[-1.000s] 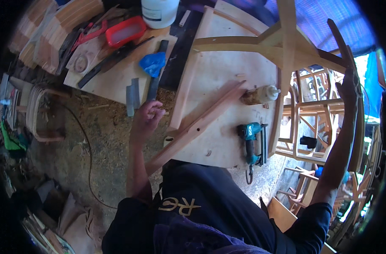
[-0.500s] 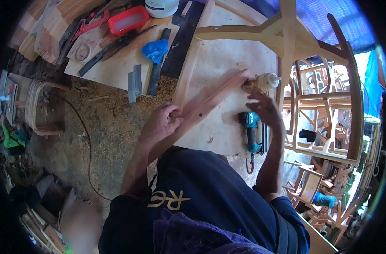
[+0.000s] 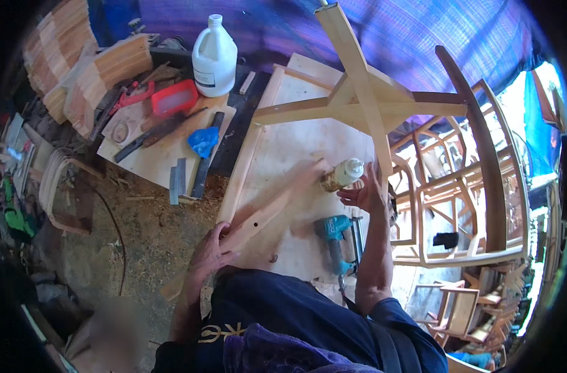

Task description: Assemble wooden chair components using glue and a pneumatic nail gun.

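Note:
A long, slightly curved wooden piece [image 3: 283, 202] with a dark round hole lies slantwise over the pale work board [image 3: 290, 140]. My left hand [image 3: 210, 253] is closed around its near part, thumb on one side and fingers on the other. To the right of the piece's far end, a glue bottle [image 3: 344, 175] with a white top and a brown-smeared body lies tilted. My right hand [image 3: 367, 191] is beside that bottle, fingers apart, with nothing in its grasp. Below it rests a teal nail gun [image 3: 335, 239] with its hose leading toward me.
A jointed wooden frame [image 3: 358, 102] stands over the board's far right. Chair frames [image 3: 457, 186] are stacked at right. On the left bench are a white jug [image 3: 214, 59], a red tray [image 3: 175, 97], a blue crumpled thing [image 3: 202, 142] and dark bars. Shavings cover the floor [image 3: 153, 236].
My view has tilted up, showing more of the far side. My right hand has come closer to the glue bottle, and my left hand has closed on the wooden piece nearer its near end.

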Motion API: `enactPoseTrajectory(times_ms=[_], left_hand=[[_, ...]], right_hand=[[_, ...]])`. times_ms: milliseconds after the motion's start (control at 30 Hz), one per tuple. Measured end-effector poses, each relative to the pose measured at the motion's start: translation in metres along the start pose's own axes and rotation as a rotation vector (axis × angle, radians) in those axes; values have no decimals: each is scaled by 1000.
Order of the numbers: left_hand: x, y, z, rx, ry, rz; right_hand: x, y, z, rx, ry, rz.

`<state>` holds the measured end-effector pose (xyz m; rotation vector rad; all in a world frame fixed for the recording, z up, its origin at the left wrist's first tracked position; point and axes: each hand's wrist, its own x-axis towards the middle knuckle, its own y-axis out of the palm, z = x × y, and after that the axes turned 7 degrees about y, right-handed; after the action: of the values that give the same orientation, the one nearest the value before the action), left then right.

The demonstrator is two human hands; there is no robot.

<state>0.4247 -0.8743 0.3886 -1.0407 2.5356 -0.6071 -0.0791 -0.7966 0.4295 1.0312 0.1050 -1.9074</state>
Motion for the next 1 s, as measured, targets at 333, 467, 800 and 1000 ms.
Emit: enactPoseTrajectory(times_ms=[333, 467, 800, 1000], left_hand=[[9, 8, -23, 37, -149, -145], [13, 16, 0, -5, -82, -150], [-6, 21, 5, -29, 128, -198], [-45, -5, 1, -141, 111, -330]], right_hand=[[0, 8, 26, -568, -250, -392], [-26, 46, 43, -625, -702, -685], [159, 309, -84, -900, -837, 135], [271, 348, -70, -1064, -848, -119]])
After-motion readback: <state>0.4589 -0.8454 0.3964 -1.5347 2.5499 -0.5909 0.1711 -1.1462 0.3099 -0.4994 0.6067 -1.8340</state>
